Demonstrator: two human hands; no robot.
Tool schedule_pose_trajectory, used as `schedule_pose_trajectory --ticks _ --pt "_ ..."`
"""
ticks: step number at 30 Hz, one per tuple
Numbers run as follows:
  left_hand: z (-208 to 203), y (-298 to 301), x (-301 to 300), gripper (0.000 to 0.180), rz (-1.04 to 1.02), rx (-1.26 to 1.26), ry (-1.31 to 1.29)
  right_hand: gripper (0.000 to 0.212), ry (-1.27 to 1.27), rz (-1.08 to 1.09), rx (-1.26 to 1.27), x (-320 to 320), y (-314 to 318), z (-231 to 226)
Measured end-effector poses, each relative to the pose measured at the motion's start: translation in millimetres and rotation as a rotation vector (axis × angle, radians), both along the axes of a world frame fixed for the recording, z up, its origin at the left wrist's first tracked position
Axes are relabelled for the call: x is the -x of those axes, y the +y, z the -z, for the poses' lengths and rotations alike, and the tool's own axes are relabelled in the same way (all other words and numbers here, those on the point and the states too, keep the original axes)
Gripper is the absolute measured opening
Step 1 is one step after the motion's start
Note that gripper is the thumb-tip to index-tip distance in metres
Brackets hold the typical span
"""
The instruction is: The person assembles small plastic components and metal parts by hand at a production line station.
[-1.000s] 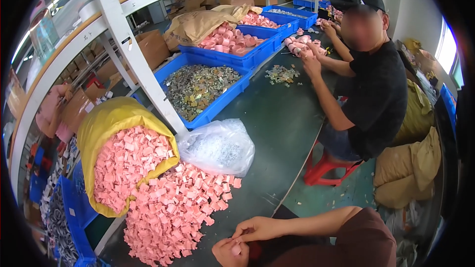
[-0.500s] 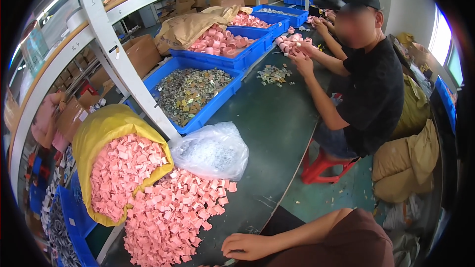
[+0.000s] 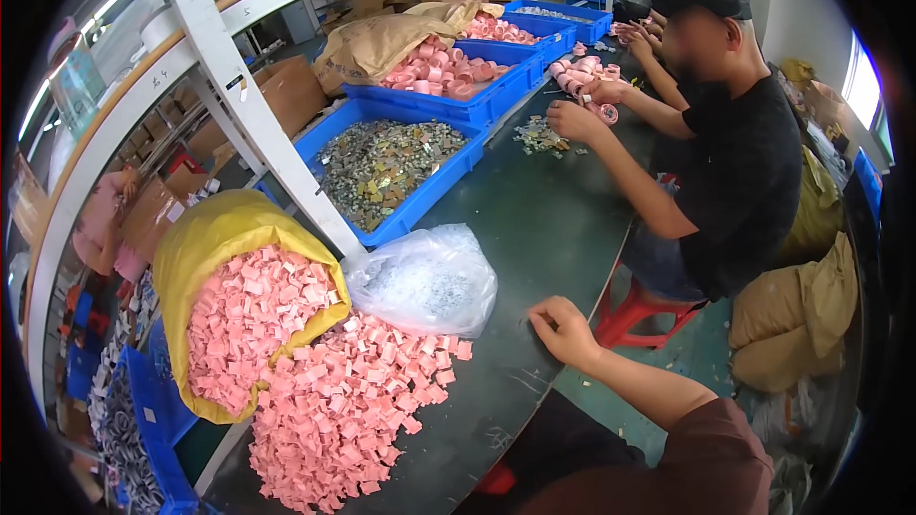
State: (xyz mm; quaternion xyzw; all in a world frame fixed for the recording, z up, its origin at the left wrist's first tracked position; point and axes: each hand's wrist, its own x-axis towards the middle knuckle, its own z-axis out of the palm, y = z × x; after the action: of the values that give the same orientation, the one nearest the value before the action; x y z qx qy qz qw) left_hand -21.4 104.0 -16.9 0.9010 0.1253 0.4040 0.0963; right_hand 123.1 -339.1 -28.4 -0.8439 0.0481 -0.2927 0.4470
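Note:
My right hand [image 3: 565, 332] is over the right edge of the dark green worktable [image 3: 496, 377], fingers loosely bent and a little apart, with nothing visible in them. Its forearm comes from a brown sleeve at the lower right. Left of it, a clear plastic bag [image 3: 425, 281] of small translucent pieces is the nearest thing. A large heap of small pink plastic parts [image 3: 348, 410] spreads over the near table, spilling from a yellow sack [image 3: 210, 229] lying on its side. My left hand is out of view.
Along the table stand a blue tray [image 3: 382, 229] of small metallic pieces and blue bins holding pink rings [image 3: 448, 72]. A shelf post [image 3: 258, 124] rises at left. A co-worker in black [image 3: 735, 162] sits on a red stool [image 3: 644, 315], handling pink rings. Brown sacks [image 3: 797, 315] stand behind.
My right hand has moved away from the pink heap, rightward and farther out to the table's edge. The view has shifted slightly. The co-worker's hands have moved apart.

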Motion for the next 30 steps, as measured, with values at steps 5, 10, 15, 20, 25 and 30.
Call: schedule_pose_trajectory --ticks 5,10,15,20,25,30 --pt "-5 -52 -2 0.022 0.182 0.026 0.232 0.006 -0.076 -0.092 0.362 -2 14 -7" --pt "2 -50 -7 0.011 0.202 -0.004 0.213 0.009 -0.036 -0.059 0.319 -3 14 -7" --pt "-3 -51 -10 0.010 0.215 -0.027 0.254 0.009 -0.028 -0.064 0.360 -5 14 -9" --pt "-6 -55 -11 0.008 0.197 -0.049 0.247 0.008 0.002 -0.079 0.369 -5 13 -10" --pt "-24 -65 -13 0.010 0.132 -0.031 0.328 0.008 0.029 -0.084 0.388 -5 12 -13" --pt "-22 -68 -12 0.015 0.035 0.021 0.405 0.008 0.043 -0.098 0.380 -7 14 -12"
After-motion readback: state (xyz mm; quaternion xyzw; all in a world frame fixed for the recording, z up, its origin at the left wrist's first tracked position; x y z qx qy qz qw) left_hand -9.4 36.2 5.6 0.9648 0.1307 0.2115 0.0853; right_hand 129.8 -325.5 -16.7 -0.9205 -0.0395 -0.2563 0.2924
